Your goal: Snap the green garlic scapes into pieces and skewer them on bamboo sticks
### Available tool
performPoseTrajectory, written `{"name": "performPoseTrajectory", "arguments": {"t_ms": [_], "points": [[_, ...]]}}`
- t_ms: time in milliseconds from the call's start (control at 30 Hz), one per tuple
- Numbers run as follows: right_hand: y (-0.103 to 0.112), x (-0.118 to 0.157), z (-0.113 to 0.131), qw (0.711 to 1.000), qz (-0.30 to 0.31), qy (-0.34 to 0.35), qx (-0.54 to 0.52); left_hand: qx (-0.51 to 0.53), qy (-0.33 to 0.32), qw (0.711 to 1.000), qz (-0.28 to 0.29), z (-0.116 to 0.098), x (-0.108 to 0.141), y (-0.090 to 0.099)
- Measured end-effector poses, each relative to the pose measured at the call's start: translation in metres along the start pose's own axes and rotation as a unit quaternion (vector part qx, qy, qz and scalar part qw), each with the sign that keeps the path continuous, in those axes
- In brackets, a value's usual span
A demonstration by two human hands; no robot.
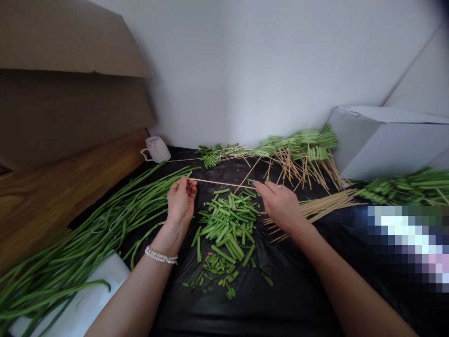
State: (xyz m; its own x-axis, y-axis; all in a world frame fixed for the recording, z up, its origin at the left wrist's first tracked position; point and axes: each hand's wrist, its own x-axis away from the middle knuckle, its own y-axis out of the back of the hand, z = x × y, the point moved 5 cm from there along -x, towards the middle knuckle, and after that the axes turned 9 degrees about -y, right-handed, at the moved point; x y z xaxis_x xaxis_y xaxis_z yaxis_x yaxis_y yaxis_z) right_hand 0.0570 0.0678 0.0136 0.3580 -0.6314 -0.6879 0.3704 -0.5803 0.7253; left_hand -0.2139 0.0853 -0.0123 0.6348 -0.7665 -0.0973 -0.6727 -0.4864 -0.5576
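A thin wooden skewer stretches level between my two hands, above a heap of cut green bean pieces. My left hand pinches its left end, fingers closed. At the other end my right hand is closed round the skewer; a small green piece shows by its fingertips, partly hidden. Beneath and beside my right hand lies a bundle of bare skewers. Left of my left hand spread long uncut green beans. Skewers threaded with bean pieces are piled at the back.
A white mug stands at the back left, near a cardboard box and a wooden board. A white box is at the right, with more green beans before it. Black plastic sheeting covers the work surface.
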Motion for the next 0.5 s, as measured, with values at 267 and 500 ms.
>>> {"name": "performPoseTrajectory", "arguments": {"t_ms": [267,500], "points": [[0.009,0.002,-0.009,0.958,-0.121,-0.119,-0.231,-0.244,0.009,0.917,0.316,0.013,0.031,-0.029],[0.015,0.002,0.000,0.967,-0.151,-0.070,-0.193,-0.350,-0.114,0.754,0.544,0.013,0.061,-0.046]]}}
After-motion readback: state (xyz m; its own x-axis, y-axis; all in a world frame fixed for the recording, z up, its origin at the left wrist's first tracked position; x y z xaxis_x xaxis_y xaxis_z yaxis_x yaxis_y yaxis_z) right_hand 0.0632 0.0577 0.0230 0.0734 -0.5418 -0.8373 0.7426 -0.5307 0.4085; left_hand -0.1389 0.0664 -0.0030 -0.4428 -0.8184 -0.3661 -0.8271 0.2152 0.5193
